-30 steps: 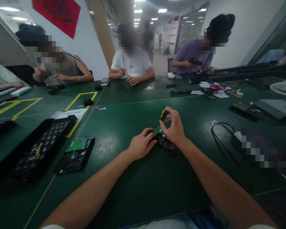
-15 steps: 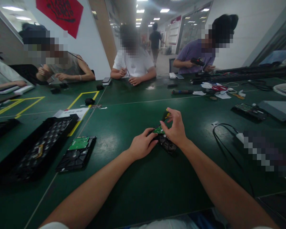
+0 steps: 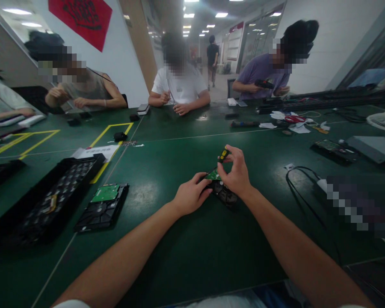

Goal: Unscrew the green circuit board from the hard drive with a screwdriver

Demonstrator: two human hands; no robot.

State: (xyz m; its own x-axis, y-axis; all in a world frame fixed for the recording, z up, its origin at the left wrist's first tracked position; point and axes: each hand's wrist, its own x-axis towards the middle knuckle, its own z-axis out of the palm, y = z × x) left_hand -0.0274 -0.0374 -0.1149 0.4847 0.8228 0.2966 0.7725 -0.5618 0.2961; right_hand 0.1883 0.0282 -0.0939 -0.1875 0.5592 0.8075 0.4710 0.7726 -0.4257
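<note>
My right hand pinches the handle of a yellow-and-black screwdriver. The tool leans, its shaft running down and left to the green circuit board of a hard drive; its tip is hidden near my left fingers. My left hand is closed on the drive's left edge, thumb and fingers bent over it. The drive lies on the green table, partly covered by both hands. Another hard drive, with its green board up, lies off to the left.
At the left stands a long black tray with small pieces inside. A black cable curves along the right, near a grey metal box and another drive-like unit. Several people sit across the table; one holds a dark power tool.
The screwdriver handle has turned in my right fingers, showing more yellow. My left hand and the drive stay in place. In the background, a walking person has shifted slightly right.
</note>
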